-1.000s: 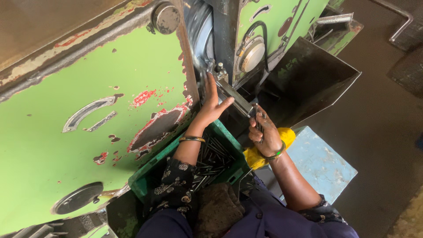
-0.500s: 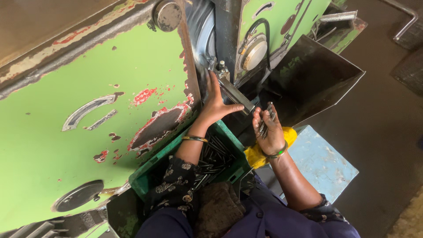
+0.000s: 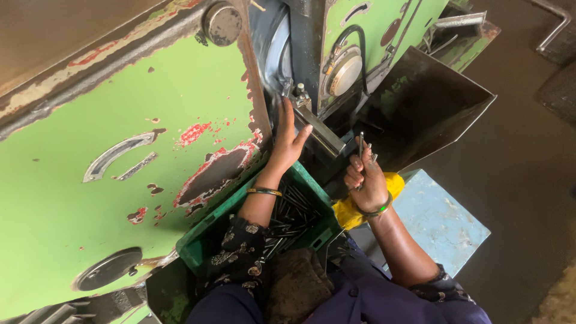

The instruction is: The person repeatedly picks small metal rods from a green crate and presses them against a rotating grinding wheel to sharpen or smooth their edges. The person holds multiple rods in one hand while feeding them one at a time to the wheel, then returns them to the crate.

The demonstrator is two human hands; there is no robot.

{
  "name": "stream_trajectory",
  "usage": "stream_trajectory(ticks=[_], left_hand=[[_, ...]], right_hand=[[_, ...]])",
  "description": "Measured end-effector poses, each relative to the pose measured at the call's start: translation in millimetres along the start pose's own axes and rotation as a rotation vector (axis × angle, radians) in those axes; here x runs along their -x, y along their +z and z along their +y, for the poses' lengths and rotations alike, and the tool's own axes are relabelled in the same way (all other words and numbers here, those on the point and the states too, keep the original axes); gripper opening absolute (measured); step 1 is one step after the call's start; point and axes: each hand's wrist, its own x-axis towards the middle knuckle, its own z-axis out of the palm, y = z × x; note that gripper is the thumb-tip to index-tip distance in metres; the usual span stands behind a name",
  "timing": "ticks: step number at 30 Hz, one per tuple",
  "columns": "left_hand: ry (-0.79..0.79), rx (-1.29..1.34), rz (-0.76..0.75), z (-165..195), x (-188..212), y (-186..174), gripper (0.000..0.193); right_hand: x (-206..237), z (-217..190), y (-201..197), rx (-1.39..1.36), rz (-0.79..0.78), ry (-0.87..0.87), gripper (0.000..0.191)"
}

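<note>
The person's left hand (image 3: 288, 141) reaches up into the green machine (image 3: 120, 150), fingers stretched out and open, the palm laid flat against the dark gap beside a grey metal block (image 3: 321, 129); it grips nothing. The right hand (image 3: 366, 177) is curled closed around a small bunch of thin metal rods (image 3: 361, 147), which stand upright out of the fist, one rod rising higher than the rest, just in front of the machine's opening. Below the left forearm sits a green plastic crate (image 3: 204, 237) holding many more dark rods (image 3: 288, 213) lying loose in a heap. A thin bangle (image 3: 264, 192) circles the left wrist, and a green band (image 3: 381, 210) the right. Just beneath the right wrist shows a yellow cloth (image 3: 354, 207), partly hidden by the hand. To the right of the hands a dark sheet-metal chute (image 3: 432, 108) slopes away from the machine, and a pale blue board (image 3: 441, 222) lies on the floor near the right forearm.
</note>
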Motion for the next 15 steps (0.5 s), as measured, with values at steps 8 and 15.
stream_trajectory(ticks=[8, 15], left_hand=[[-0.086, -0.03, 0.01, 3, -2, 3, 0.099], [-0.104, -0.007, -0.134, 13, -5, -3, 0.154]], right_hand=[[15, -8, 41, 0.139, -0.149, 0.125, 0.057], [13, -7, 52, 0.235, -0.072, 0.163, 0.061]])
